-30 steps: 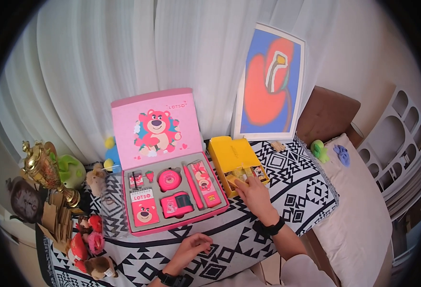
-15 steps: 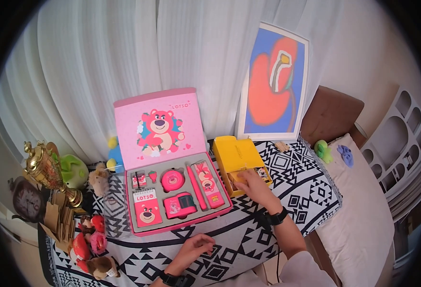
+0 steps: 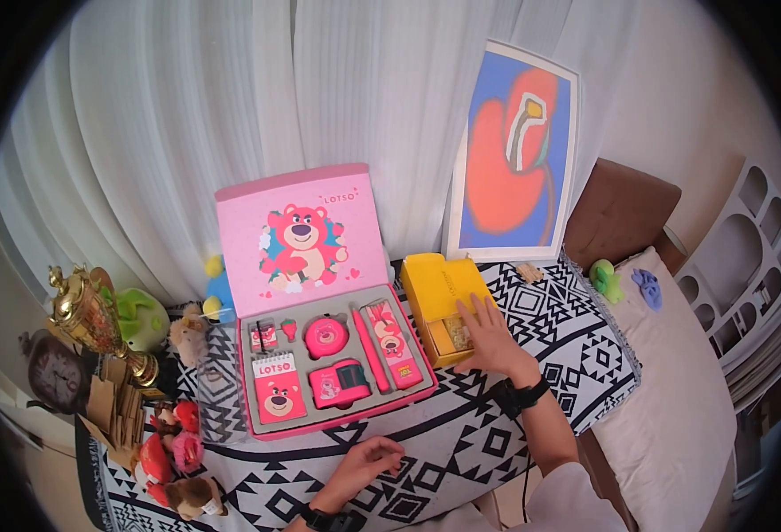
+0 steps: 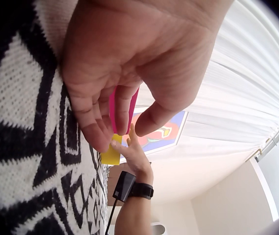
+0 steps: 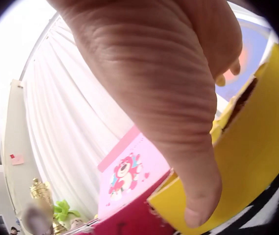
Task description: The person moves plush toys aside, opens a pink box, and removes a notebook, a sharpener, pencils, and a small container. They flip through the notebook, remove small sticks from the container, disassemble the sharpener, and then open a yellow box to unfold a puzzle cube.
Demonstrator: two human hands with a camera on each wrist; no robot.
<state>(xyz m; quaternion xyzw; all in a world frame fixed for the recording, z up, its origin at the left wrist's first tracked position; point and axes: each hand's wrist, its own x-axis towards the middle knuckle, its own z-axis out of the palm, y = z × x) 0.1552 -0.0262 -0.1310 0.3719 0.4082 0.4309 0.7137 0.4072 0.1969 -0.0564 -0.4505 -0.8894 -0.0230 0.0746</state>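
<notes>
A yellow box [image 3: 441, 282] with its lid folded back stands on the patterned cloth in the head view. My right hand [image 3: 499, 342] lies over its right side with fingers stretched out and spread. In the right wrist view the thumb [image 5: 203, 203] rests along the box's outer wall [image 5: 257, 156]. Part of what lies inside the box is hidden by the hand. My left hand [image 3: 365, 470] rests on the cloth in front of the pink gift box [image 3: 341, 429], its fingers loosely bent around nothing.
The pink box holds a notepad [image 3: 281, 390], a sharpener-like piece [image 3: 341, 384] and a round case [image 3: 325, 336]. At the left stand a gold trophy [image 3: 89, 310], folded cardboard [image 3: 111, 408] and plush toys [image 3: 191, 496]. A framed picture [image 3: 519, 160] leans behind.
My right hand has drawn back from inside the yellow box to its right side, and its fingers have spread apart. The left hand stays at its place on the cloth.
</notes>
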